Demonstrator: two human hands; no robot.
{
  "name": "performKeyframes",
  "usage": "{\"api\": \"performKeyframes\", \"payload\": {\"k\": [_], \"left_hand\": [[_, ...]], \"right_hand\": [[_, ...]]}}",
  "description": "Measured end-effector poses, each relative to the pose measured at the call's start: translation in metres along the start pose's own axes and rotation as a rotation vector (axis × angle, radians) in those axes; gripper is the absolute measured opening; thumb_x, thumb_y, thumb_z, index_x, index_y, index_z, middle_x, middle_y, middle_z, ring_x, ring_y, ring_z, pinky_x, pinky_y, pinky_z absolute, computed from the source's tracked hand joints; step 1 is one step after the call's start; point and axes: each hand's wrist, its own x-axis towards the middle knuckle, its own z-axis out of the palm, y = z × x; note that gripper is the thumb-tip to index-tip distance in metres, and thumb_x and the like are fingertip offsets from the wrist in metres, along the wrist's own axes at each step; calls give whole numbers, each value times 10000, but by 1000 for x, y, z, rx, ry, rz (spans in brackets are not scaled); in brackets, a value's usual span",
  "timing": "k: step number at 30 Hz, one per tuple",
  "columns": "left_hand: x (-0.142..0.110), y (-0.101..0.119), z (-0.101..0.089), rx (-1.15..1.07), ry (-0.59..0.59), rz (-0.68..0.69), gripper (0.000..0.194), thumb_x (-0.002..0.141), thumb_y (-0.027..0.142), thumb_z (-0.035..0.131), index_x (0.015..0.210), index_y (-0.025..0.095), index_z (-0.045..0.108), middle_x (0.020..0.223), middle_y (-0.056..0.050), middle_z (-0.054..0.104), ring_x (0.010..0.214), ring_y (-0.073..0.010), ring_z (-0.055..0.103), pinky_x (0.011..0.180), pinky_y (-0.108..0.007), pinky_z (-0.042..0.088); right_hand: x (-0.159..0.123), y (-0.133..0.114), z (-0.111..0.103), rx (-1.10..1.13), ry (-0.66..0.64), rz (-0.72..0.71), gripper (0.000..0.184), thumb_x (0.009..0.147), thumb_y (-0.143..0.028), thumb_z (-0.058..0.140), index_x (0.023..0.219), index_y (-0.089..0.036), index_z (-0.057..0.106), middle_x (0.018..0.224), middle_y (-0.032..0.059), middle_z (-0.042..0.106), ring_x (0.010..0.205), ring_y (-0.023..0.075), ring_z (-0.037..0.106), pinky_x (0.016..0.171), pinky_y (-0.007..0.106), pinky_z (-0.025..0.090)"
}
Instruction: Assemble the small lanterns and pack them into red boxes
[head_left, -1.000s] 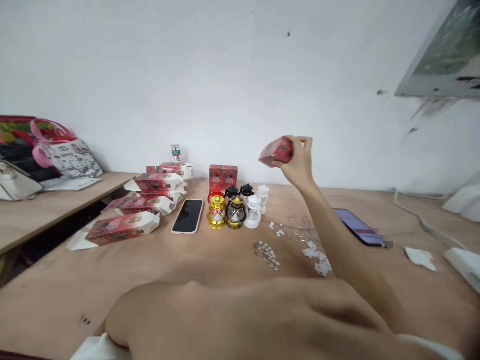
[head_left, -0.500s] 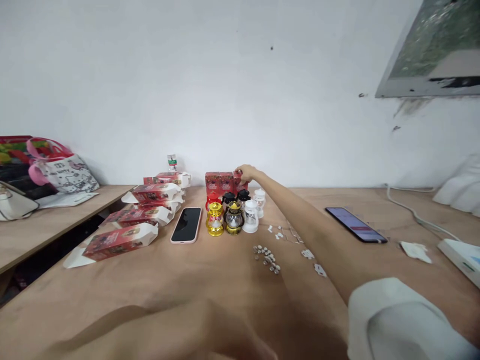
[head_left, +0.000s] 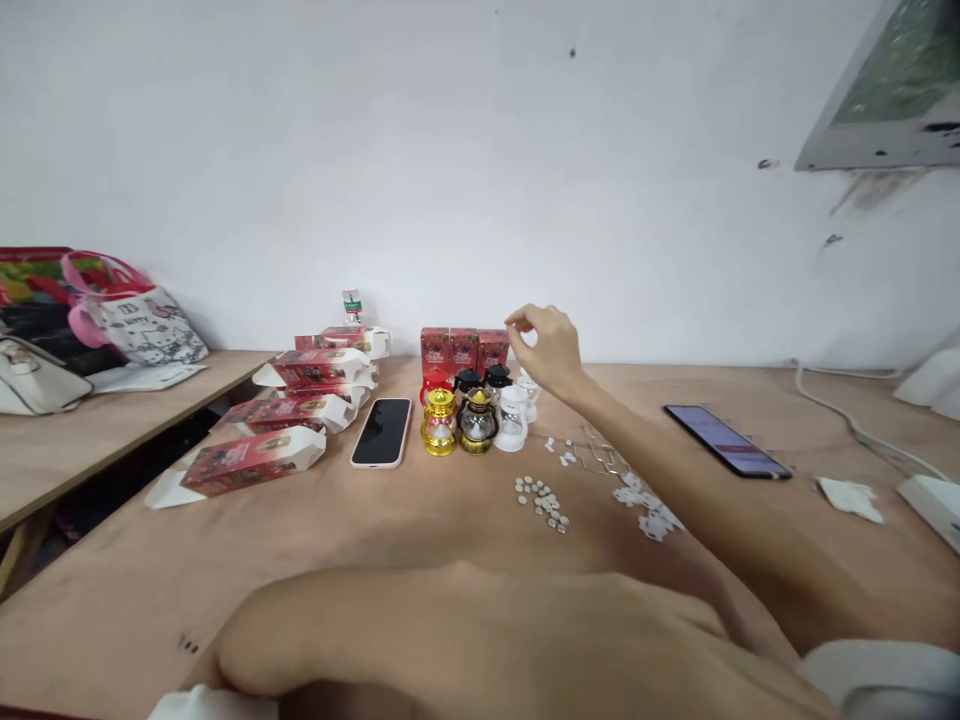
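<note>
My right hand (head_left: 551,352) is raised just right of three small red boxes (head_left: 463,348) standing in a row against the wall. Its fingers are bent, with a gap between thumb and forefinger and nothing seen in them. Below it stand several miniature lanterns: a gold one (head_left: 439,422), a dark bronze one (head_left: 477,422) and a white one (head_left: 512,420) in front, with red, black and white ones behind. My left hand (head_left: 510,640) stretches across the bottom, close to the camera; its fingers are blurred and partly out of view, so their pose is unclear.
Open red cartons (head_left: 255,460) lie at the left beside a phone (head_left: 382,433). Button cells (head_left: 541,500), white plastic pieces (head_left: 649,510) and wire handles (head_left: 602,452) are spread right of centre. Another phone (head_left: 726,440), a folded tissue (head_left: 850,498) and a cable lie farther right.
My right hand has let go of the rightmost red box and drawn back to the right. My left hand has come further up into view at the bottom. The camera view has shifted slightly.
</note>
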Motion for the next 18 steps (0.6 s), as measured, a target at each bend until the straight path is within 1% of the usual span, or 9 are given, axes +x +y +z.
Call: {"api": "performKeyframes", "payload": {"k": [1, 2, 4, 6, 7, 9, 12, 14, 18], "left_hand": [[10, -1, -3, -80, -71, 84, 460, 830, 401, 425, 1284, 467, 448, 958, 63, 713, 1206, -121, 501, 862, -283, 451], [19, -3, -6, -121, -108, 140, 444, 840, 364, 421, 1275, 439, 471, 1028, 66, 696, 1184, -128, 520, 911, -272, 438], [27, -11, -6, -181, -192, 193, 443, 833, 280, 435, 1270, 291, 513, 1170, 4, 643, 1155, -164, 543, 983, -279, 412], [25, -24, 1, -218, -224, 105, 439, 826, 270, 463, 1248, 169, 523, 1234, -74, 601, 1167, -204, 535, 1016, -307, 398], [21, -30, 8, -217, -216, 44, 433, 837, 276, 458, 1248, 149, 516, 1266, -97, 577, 1195, -219, 514, 1041, -333, 376], [11, -41, 20, -198, -203, 13, 454, 863, 305, 450, 1291, 154, 471, 1362, -108, 492, 1292, -239, 416, 1114, -411, 270], [1, -48, 32, -189, -179, 15, 487, 883, 314, 436, 1356, 207, 391, 1432, -78, 404, 1358, -226, 317, 1154, -471, 135], [0, -47, 32, -201, -173, -13, 513, 877, 318, 450, 1371, 205, 373, 1440, -77, 390, 1366, -224, 299, 1157, -470, 127], [3, -44, 24, -279, -150, -88, 561, 839, 352, 529, 1358, 182, 400, 1418, -103, 420, 1353, -243, 324, 1147, -465, 180]], "right_hand": [[-13, -3, -7, -9, 1, -34, 212, 857, -206, 414, 930, -172, 610, 859, 89, 657, 872, 253, 550, 831, 393, 389], [-25, -6, -12, -23, -39, -79, 209, 859, -212, 414, 916, -177, 611, 846, 89, 658, 860, 255, 544, 821, 395, 387], [-47, -8, -16, -50, -155, -165, 222, 860, -224, 420, 965, -168, 608, 920, 107, 657, 903, 270, 529, 831, 402, 387], [-62, -7, -14, -53, -269, -219, 303, 854, -238, 446, 1120, -148, 560, 1055, 132, 622, 990, 284, 504, 866, 408, 388], [-67, -5, -12, -45, -316, -232, 371, 848, -247, 463, 1201, -140, 511, 1114, 142, 591, 1030, 289, 490, 887, 411, 387], [-73, -1, -6, -28, -388, -239, 465, 837, -262, 493, 1283, -140, 438, 1184, 159, 529, 1080, 298, 467, 914, 424, 386], [-78, 5, 0, -22, -434, -202, 415, 825, -235, 498, 1229, -150, 467, 1204, 172, 463, 1068, 303, 472, 897, 438, 405], [-80, 8, -1, -4, -421, -146, 321, 808, -171, 480, 1128, -150, 504, 1163, 166, 454, 1017, 284, 494, 858, 420, 430], [-91, 12, -13, 47, -358, -63, 179, 781, -107, 468, 947, -160, 512, 1047, 137, 468, 918, 253, 525, 802, 400, 463]]}}
